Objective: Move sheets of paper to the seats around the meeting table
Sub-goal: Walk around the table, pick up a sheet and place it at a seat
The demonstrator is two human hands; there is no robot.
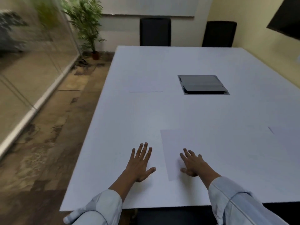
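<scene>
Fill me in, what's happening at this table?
A person is laying paper out on a white meeting table. The right hand rests flat on a sheet of paper at the near edge; the left hand lies spread on the bare tabletop beside it, holding nothing. Faint edges suggest another sheet further up the left side and one at the right. Two dark chairs stand at the far end.

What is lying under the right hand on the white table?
A sheet of paper lies flat under the right hand, on the white table. The part beneath the palm is covered.
</scene>
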